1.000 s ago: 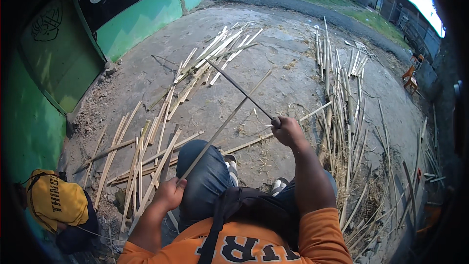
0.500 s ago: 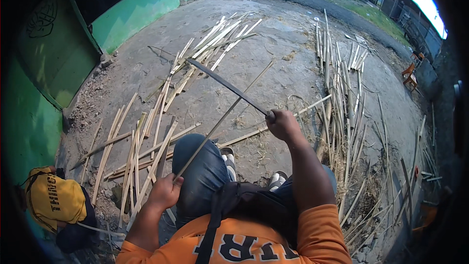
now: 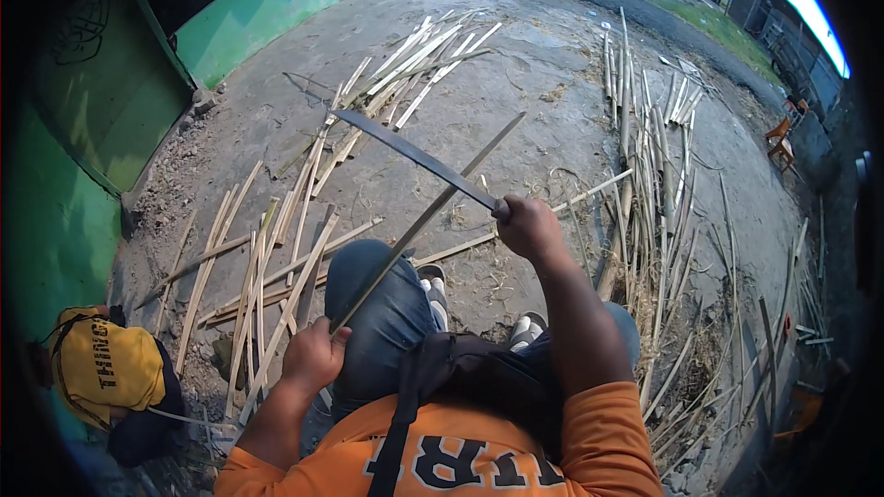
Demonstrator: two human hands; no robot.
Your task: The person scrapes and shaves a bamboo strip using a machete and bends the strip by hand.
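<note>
My right hand [image 3: 529,228] is closed tight around the handle of a long dark machete [image 3: 414,156], whose blade runs up and to the left from my fist, raised above the ground. My left hand [image 3: 311,356] is wrapped around the near end of a thin bamboo strip [image 3: 428,219], which slants up and to the right over my left knee [image 3: 373,290]. The blade crosses the strip just ahead of my right fist, at about its upper third; whether the edge touches the strip there I cannot tell. I sit with both knees in jeans and my light shoes [image 3: 479,304] on the bare concrete ground [image 3: 552,74]. To my left, split bamboo slats [image 3: 267,267] lie fanned out, with another bundle farther ahead. To my right lies a long row of rougher bamboo poles [image 3: 654,184]. A yellow bag [image 3: 106,368] sits at my lower left, beside the green wall [image 3: 55,221].
</note>
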